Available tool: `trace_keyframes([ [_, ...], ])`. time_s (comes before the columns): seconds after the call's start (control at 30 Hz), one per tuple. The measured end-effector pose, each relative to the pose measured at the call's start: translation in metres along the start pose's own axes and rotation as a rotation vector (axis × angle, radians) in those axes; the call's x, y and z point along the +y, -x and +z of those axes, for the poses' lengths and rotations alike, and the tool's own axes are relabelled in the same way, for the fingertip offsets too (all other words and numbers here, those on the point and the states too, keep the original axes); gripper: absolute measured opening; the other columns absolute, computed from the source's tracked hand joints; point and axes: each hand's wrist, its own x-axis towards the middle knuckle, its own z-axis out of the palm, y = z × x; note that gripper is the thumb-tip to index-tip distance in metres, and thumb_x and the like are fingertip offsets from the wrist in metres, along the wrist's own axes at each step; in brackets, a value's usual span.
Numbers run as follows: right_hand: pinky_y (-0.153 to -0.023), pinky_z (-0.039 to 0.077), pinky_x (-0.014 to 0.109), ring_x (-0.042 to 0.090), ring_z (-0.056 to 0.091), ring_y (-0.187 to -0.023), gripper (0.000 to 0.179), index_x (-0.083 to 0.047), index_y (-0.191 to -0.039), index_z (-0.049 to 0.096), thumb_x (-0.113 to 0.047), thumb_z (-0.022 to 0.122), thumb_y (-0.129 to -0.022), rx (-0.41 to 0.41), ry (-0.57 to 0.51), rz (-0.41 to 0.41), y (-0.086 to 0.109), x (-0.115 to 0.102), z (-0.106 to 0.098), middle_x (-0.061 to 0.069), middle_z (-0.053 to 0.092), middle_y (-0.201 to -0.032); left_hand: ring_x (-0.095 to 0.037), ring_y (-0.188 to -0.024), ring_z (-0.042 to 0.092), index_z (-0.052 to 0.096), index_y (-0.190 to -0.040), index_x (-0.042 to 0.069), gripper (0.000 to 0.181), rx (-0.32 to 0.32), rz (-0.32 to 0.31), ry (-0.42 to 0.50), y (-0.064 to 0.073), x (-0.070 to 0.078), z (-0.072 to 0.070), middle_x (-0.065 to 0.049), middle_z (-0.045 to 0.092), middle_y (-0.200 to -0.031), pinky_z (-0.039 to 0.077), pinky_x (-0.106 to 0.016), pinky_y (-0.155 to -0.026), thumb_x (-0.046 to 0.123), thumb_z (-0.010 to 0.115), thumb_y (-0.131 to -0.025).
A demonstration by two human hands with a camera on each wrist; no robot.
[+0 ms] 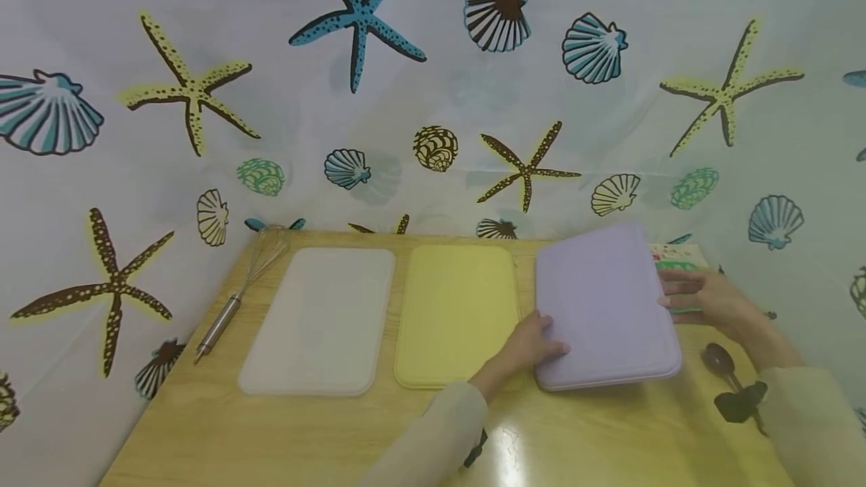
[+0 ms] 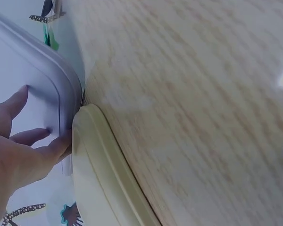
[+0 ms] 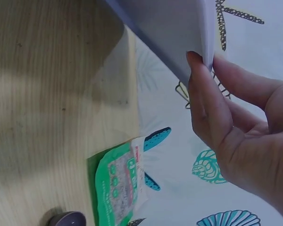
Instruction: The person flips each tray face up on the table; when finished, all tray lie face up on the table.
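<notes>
A flat purple rectangular board [image 1: 602, 307] with rounded corners tilts over the right part of the table, its right side raised. My right hand [image 1: 710, 303] pinches that raised edge; in the right wrist view the thumb is on one face and the fingers [image 3: 210, 103] on the other. At the lower left edge, my left hand [image 1: 528, 344] holds the board, with thumb and a finger on its top face and other fingertips partly hidden at the rim. A yellow board [image 1: 456, 314] lies close beside the left hand.
A white board [image 1: 318, 322] lies left of the yellow one, with a metal whisk [image 1: 230, 314] along the table's left edge. On the right are a green-and-white packet [image 3: 118, 183] and a dark spoon [image 1: 720, 359]. A shell-patterned cloth [image 1: 433, 96] hangs behind the table.
</notes>
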Motion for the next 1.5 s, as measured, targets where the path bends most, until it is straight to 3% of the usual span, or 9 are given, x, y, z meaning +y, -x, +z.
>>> trace_keyframes([
  [0.17,-0.084,0.057,0.037,0.008,0.066,-0.092,0.084,0.003,-0.151,0.021,-0.018,0.072,-0.088,0.020,-0.005,0.002,0.002,-0.013,-0.001,0.020,0.055,-0.125,-0.038,-0.136,0.036,0.052,-0.133,-0.006,0.055,0.011,0.073,0.004,0.005,0.004,0.004,-0.027,0.038,-0.146,0.031,-0.040,-0.113,0.025,0.067,-0.090],
  [0.4,-0.081,0.058,0.035,0.009,0.068,-0.089,0.081,0.004,-0.149,0.025,-0.015,0.072,-0.087,0.029,-0.081,-0.023,0.003,-0.025,0.001,-0.001,0.063,-0.105,-0.037,-0.139,0.032,0.045,-0.139,-0.005,0.062,-0.060,0.024,0.066,0.021,0.011,0.004,-0.026,0.033,-0.150,0.027,-0.041,-0.115,0.028,0.067,-0.091],
  [0.53,-0.080,0.058,0.035,0.009,0.067,-0.089,0.079,0.004,-0.149,0.024,-0.013,0.071,-0.088,0.033,-0.090,-0.041,0.004,-0.030,0.003,-0.005,0.063,-0.101,-0.038,-0.139,0.031,0.045,-0.139,-0.005,0.064,-0.090,0.017,0.065,0.029,0.016,0.003,-0.026,0.032,-0.150,0.027,-0.042,-0.115,0.031,0.067,-0.091],
  [0.8,-0.080,0.058,0.034,0.010,0.068,-0.089,0.081,-0.001,-0.152,0.022,-0.011,0.071,-0.088,0.021,-0.131,-0.034,0.007,-0.044,0.007,-0.005,0.062,-0.102,-0.034,-0.137,0.036,0.044,-0.140,-0.004,0.065,-0.116,0.000,0.042,0.041,0.022,0.005,-0.021,0.040,-0.147,0.031,-0.039,-0.113,0.036,0.064,-0.092],
  [1.03,-0.080,0.058,0.034,0.011,0.068,-0.088,0.083,0.001,-0.151,0.021,-0.012,0.071,-0.088,0.037,-0.123,-0.053,0.009,-0.060,0.014,-0.005,0.061,-0.103,-0.030,-0.133,0.044,0.046,-0.139,-0.004,0.062,-0.100,0.029,0.073,0.044,0.033,0.006,-0.018,0.049,-0.141,0.037,-0.033,-0.110,0.040,0.056,-0.096],
  [1.23,-0.080,0.058,0.035,0.012,0.069,-0.087,0.081,0.001,-0.150,0.024,-0.014,0.072,-0.087,0.056,-0.096,-0.059,0.011,-0.074,0.023,0.002,0.059,-0.108,-0.031,-0.132,0.045,0.045,-0.140,-0.003,0.061,-0.098,0.049,0.129,0.046,0.041,0.007,-0.019,0.048,-0.141,0.040,-0.035,-0.108,0.043,0.049,-0.099],
  [1.5,-0.082,0.057,0.032,0.006,0.067,-0.089,0.073,0.000,-0.149,0.029,-0.016,0.069,-0.090,0.062,-0.060,-0.077,0.007,-0.092,0.038,0.015,0.053,-0.122,-0.031,-0.127,0.050,0.047,-0.138,-0.003,0.059,-0.010,0.125,0.126,0.050,0.055,0.006,-0.020,0.053,-0.137,0.043,-0.034,-0.105,0.043,0.037,-0.103],
])
